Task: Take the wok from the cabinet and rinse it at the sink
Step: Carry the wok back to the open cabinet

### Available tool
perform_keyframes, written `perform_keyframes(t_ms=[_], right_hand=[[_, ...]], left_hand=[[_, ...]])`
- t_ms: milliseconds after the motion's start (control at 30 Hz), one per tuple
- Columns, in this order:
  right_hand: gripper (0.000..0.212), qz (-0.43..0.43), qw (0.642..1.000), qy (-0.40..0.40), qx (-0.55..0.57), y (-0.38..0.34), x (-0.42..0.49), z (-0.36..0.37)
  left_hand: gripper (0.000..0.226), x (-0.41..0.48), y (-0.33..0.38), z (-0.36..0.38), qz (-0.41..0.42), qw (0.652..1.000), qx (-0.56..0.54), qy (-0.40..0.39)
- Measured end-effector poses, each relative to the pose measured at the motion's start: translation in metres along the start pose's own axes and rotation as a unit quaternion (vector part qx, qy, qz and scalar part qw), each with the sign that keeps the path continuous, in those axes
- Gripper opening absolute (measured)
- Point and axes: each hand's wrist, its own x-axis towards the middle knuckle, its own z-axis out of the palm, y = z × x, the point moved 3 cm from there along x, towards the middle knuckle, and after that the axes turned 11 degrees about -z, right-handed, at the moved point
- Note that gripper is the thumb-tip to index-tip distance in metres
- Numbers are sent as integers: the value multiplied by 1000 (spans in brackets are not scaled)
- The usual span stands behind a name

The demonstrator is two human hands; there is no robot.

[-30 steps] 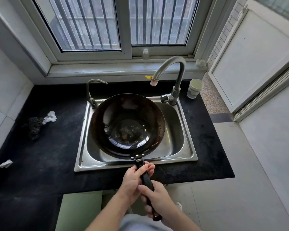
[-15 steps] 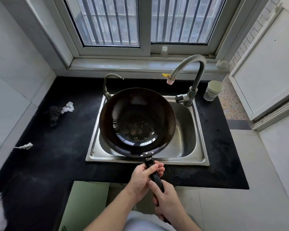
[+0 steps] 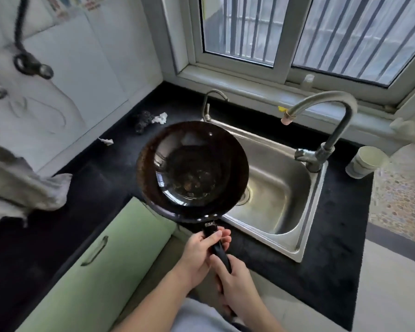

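Note:
A dark round wok (image 3: 192,171) with brown residue in its bowl hangs in the air over the left edge of the steel sink (image 3: 280,188) and the black counter. Both hands grip its black handle (image 3: 219,250). My left hand (image 3: 201,252) holds it near the bowl, and my right hand (image 3: 235,283) holds it further back. The tall curved faucet (image 3: 321,111) stands at the sink's far right, and no water can be seen running. A green cabinet door (image 3: 110,267) with a metal handle sits below the counter at the left.
A small second tap (image 3: 211,101) rises at the sink's back left. A dark scrubber and white scrap (image 3: 149,119) lie on the black counter (image 3: 333,248). A paper cup (image 3: 367,161) stands right of the faucet. A grey cloth (image 3: 22,188) hangs at the left.
The wok has shifted left from the middle of the sink toward its left edge. The view has swung left, bringing the wall, the cloth and the cabinet door into sight.

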Motion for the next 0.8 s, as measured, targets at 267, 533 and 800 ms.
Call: perform_keyframes(t_ms=[267,533,800], right_hand=[[34,-15,987,-157,10,2,-28,37],[38,-34,947,-317,-25,1,-69,97],[33,-48,888,-448,-91,14,-148,168]], left_hand=[[12,-57,-21,-45,87,987,-111,75],[12,-130,-47,-110,168,946,-230,155],[12,-222,-107,-183,245,889,-311,231]])
